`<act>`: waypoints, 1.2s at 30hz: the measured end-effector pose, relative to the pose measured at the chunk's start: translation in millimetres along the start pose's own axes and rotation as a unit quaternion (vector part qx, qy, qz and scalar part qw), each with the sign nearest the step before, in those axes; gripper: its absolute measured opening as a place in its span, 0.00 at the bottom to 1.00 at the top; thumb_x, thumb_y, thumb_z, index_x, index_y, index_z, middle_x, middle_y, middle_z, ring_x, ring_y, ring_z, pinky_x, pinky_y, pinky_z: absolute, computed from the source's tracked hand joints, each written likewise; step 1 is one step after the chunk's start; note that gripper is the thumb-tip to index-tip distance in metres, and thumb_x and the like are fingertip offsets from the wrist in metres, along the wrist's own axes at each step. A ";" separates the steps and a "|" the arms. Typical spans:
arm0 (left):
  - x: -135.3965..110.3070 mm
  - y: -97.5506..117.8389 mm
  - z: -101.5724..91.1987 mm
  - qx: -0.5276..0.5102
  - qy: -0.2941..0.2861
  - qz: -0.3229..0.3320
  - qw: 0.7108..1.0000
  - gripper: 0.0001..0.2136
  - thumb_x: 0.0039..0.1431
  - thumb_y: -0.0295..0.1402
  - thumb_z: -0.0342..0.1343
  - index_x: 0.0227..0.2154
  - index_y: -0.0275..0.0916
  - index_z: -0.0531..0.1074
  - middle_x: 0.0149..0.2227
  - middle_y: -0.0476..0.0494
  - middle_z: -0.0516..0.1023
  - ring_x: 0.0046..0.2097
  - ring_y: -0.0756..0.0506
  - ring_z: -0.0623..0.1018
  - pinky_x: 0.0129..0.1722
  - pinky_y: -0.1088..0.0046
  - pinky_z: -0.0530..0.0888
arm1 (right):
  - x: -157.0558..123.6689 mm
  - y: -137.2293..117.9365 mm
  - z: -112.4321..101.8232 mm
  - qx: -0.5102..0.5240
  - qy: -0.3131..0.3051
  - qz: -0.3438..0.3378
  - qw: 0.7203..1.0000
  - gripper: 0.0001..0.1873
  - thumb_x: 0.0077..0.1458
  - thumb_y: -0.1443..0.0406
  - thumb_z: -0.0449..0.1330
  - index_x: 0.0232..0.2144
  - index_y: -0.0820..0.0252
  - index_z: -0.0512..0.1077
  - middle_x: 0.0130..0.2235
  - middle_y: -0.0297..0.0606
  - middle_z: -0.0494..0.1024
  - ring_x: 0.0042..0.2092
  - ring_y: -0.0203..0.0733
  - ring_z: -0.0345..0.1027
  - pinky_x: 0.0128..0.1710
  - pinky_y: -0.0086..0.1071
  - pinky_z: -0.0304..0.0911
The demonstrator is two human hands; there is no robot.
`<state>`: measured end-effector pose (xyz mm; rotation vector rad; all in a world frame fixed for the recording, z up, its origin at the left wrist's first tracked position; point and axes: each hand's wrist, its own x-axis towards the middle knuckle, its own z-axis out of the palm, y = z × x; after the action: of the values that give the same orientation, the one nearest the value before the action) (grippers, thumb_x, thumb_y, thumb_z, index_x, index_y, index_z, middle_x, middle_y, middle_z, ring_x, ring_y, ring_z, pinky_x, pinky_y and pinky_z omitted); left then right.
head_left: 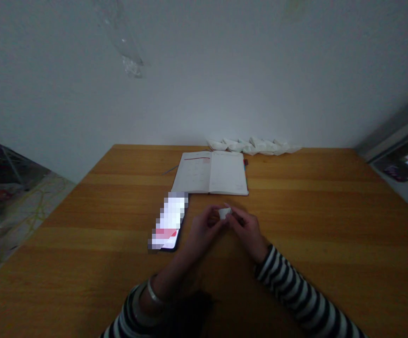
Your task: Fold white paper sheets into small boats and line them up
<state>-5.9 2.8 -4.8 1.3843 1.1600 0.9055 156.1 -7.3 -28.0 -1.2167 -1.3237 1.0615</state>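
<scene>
Between my two hands is a small white piece of folded paper (224,213), held just above the wooden table. My left hand (205,226) pinches its left side between thumb and fingers. From the right, my right hand (246,226) grips the other side, its fingertips meeting those of the left. The underside of the paper is hidden by my fingers. Just left of my left hand lies a phone (170,218) with a lit screen, partly blurred out. Beyond both hands, an open notebook (228,173) lies flat with its pages facing up.
Along the wall, behind the notebook, lies a row of folded white paper (256,146). The wooden table (316,211) meets the wall at its far edge. Clear plastic (131,65) hangs on the wall. Clutter lies on the floor at the left.
</scene>
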 end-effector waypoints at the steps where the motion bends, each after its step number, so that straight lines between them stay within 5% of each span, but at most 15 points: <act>1: -0.2 -0.6 -0.9 0.023 0.009 0.000 1.000 0.12 0.59 0.36 0.61 0.42 0.38 0.70 0.34 0.45 0.80 0.36 0.45 0.80 0.35 0.71 0.75 | 0.8 0.1 -0.8 -0.032 0.009 -0.016 0.999 0.21 0.59 0.56 0.61 0.52 0.58 0.78 0.32 0.37 0.77 0.33 0.41 0.69 0.34 0.33 0.67; 6: -1.7 -1.6 -3.5 0.145 0.006 0.025 0.989 0.06 0.63 0.36 0.56 0.35 0.40 0.71 0.32 0.47 0.80 0.32 0.46 0.78 0.32 0.72 0.72 | 2.1 2.6 -3.3 -0.123 0.055 -0.101 0.986 0.16 0.60 0.58 0.61 0.48 0.54 0.80 0.41 0.43 0.77 0.44 0.47 0.72 0.45 0.40 0.70; 15: -4.2 0.2 0.1 0.170 0.000 0.058 0.984 0.05 0.65 0.35 0.53 0.35 0.40 0.70 0.31 0.48 0.80 0.30 0.47 0.77 0.29 0.73 0.69 | -7.5 2.5 3.5 -0.171 0.078 -0.130 0.974 0.18 0.59 0.65 0.60 0.51 0.57 0.77 0.47 0.45 0.82 0.44 0.49 0.78 0.45 0.41 0.75; 20: -9.6 -2.6 7.3 0.105 0.027 0.044 0.993 0.05 0.62 0.35 0.56 0.34 0.39 0.68 0.29 0.49 0.78 0.30 0.47 0.77 0.30 0.74 0.70 | -11.3 -6.6 5.8 -0.209 0.017 -0.202 0.957 0.26 0.60 0.68 0.55 0.61 0.56 0.68 0.49 0.46 0.80 0.47 0.48 0.76 0.48 0.42 0.72; 24: -11.2 5.4 7.2 0.018 0.013 0.043 0.999 0.12 0.67 0.40 0.49 0.38 0.38 0.72 0.36 0.44 0.80 0.37 0.45 0.78 0.39 0.70 0.73 | -10.3 -13.6 1.8 -0.102 -0.051 -0.177 0.978 0.35 0.63 0.63 0.52 0.69 0.59 0.50 0.41 0.42 0.79 0.40 0.46 0.75 0.42 0.40 0.72; 27: -8.9 7.3 5.5 -0.029 -0.018 0.032 0.999 0.17 0.66 0.47 0.50 0.36 0.37 0.75 0.36 0.44 0.79 0.39 0.44 0.77 0.40 0.69 0.73 | -8.3 -12.8 1.4 -0.066 -0.076 -0.140 0.985 0.32 0.66 0.62 0.50 0.69 0.57 0.51 0.39 0.39 0.77 0.39 0.44 0.74 0.43 0.38 0.71; 30: -6.1 2.1 8.1 -0.059 -0.019 0.001 0.998 0.17 0.60 0.48 0.58 0.38 0.37 0.75 0.35 0.44 0.79 0.37 0.44 0.76 0.38 0.71 0.73 | -5.7 -8.2 4.2 -0.053 -0.033 -0.103 0.993 0.29 0.63 0.62 0.55 0.66 0.54 0.59 0.35 0.35 0.74 0.36 0.41 0.70 0.41 0.35 0.69; 34: -4.5 -3.0 14.4 -0.144 0.020 -0.056 0.988 0.20 0.60 0.51 0.57 0.34 0.36 0.74 0.34 0.44 0.78 0.34 0.46 0.76 0.36 0.71 0.75 | -1.2 -3.6 6.1 -0.011 0.107 -0.060 0.992 0.28 0.54 0.63 0.66 0.57 0.54 0.67 0.29 0.27 0.64 0.30 0.36 0.62 0.33 0.30 0.65; 36: -4.6 -1.5 15.1 -0.175 0.023 -0.072 0.982 0.20 0.59 0.51 0.58 0.35 0.35 0.74 0.34 0.44 0.78 0.33 0.46 0.77 0.35 0.70 0.75 | 1.0 -2.5 5.0 0.011 0.118 -0.036 0.992 0.19 0.52 0.61 0.67 0.46 0.56 0.72 0.27 0.26 0.63 0.27 0.35 0.60 0.28 0.29 0.61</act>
<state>7.2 -5.4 -8.1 0.9880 1.0599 0.9877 150.9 -6.5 -26.0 -1.2281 -1.1605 0.8506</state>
